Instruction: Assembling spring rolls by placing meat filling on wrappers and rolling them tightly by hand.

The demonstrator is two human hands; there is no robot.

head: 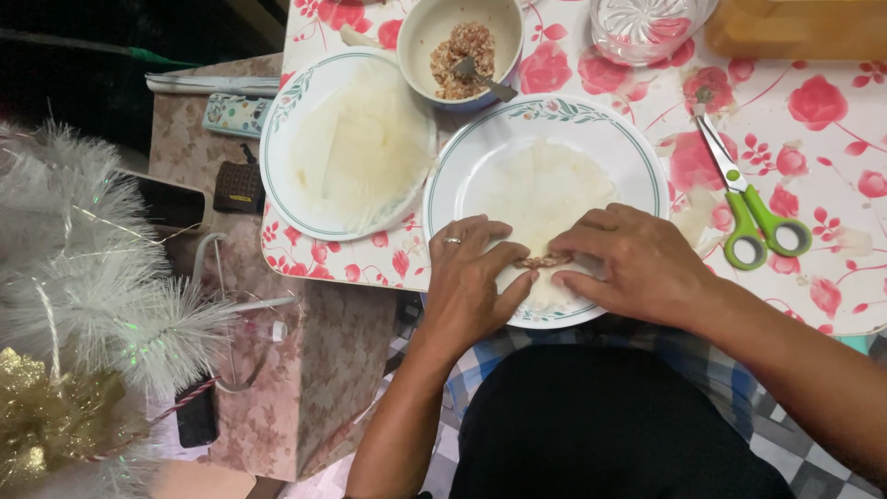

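A white plate with a green rim [637, 152] sits at the near edge of the table and holds a thin translucent wrapper sheet [540, 189]. A small strip of brown minced filling [543, 261] lies on the wrapper's near edge. My left hand [467, 286], with a ring on one finger, and my right hand [637, 263] both pinch the wrapper's near edge around the filling, fingertips almost meeting. Behind the plate a cream bowl [420, 37] holds more minced filling [462, 51] and a metal spoon [485, 79].
A second green-rimmed plate [282, 120] to the left carries a stack of wrapper sheets. Green-handled scissors [753, 208] lie to the right on the red-flowered tablecloth [822, 120]. A clear glass dish [647, 23] stands at the back. White tinsel branches [83, 277] fill the left.
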